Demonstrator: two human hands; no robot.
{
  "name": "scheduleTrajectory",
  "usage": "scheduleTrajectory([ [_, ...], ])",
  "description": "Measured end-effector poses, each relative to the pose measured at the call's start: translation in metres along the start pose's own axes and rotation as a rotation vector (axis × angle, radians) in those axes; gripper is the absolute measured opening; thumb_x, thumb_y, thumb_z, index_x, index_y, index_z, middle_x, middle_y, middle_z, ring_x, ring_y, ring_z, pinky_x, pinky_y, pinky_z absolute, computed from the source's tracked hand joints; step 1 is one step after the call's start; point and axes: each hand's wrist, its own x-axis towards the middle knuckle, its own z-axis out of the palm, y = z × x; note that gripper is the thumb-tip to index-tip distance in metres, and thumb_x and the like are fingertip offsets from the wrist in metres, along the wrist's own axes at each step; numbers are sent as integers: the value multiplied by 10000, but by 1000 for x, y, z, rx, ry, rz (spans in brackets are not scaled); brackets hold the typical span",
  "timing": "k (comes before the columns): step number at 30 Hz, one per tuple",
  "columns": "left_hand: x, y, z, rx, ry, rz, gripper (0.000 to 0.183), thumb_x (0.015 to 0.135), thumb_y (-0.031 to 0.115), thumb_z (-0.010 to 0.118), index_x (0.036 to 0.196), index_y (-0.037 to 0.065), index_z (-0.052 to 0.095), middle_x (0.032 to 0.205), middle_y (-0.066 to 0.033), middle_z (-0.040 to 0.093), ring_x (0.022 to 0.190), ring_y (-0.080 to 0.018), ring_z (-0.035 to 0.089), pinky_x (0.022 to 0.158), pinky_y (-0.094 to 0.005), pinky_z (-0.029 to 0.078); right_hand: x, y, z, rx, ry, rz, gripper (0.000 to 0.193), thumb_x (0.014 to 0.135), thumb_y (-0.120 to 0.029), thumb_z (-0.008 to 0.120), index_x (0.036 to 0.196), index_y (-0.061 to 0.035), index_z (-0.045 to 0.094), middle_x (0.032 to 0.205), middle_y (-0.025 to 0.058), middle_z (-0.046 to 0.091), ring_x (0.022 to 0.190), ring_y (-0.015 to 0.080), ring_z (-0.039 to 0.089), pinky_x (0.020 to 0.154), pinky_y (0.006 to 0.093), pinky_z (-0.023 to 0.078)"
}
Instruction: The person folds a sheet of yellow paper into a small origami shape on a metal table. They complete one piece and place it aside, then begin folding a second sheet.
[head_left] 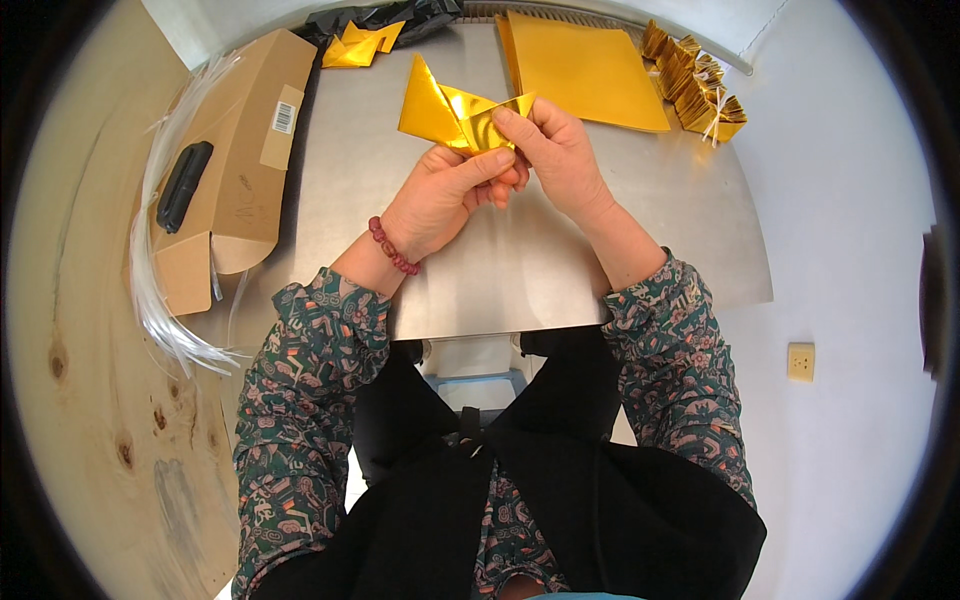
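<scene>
A piece of shiny gold foil paper (pixel 428 108), folded into a pointed shape, is held up between both hands above the metal table. My left hand (pixel 447 195) pinches its lower edge, thumb on the near face. At its right end my right hand (pixel 560 160) grips it, with the thumb pressed on the front and the fingers behind. The fingertips behind the paper are partly hidden. Beyond it lies a stack of flat gold sheets (pixel 590 75).
Bundles of pleated gold paper (pixel 695 85) tied with white strips lie at the far right. One folded gold piece (pixel 362 45) sits by a black plastic bag (pixel 430 18). On the left are a cardboard box (pixel 240 180), white plastic strands (pixel 150 250) and a black handle-like object (pixel 184 187).
</scene>
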Motion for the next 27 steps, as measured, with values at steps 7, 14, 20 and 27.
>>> scheduleTrajectory([
  [7,0,1,2,-5,-6,-27,152,1064,165,612,1124,52,695,1017,-73,696,827,-87,621,761,-230,526,4,3,-1,30,51,13,336,1074,-359,610,896,-77,655,754,-13,653,578,42,558,517,203,433],
  [14,0,-1,2,25,11,-27,180,1061,169,624,1176,51,694,1032,-54,704,827,-74,630,754,-226,529,5,10,-3,188,70,126,381,1085,-405,572,889,-87,647,753,-18,645,612,43,544,542,214,414],
  [20,-3,-1,1,162,73,-31,219,1049,208,656,1199,52,692,1075,-23,720,875,-71,654,765,-232,542,4,2,-2,178,78,73,349,1061,-364,624,866,-75,630,749,-12,609,639,71,567,580,221,443],
  [27,-8,22,0,317,240,-24,318,1068,317,620,1250,60,668,1148,-31,711,981,-104,675,781,-247,545,7,3,-15,-34,107,-49,233,1023,-265,699,915,-64,652,774,-15,622,657,63,565,600,226,454],
])
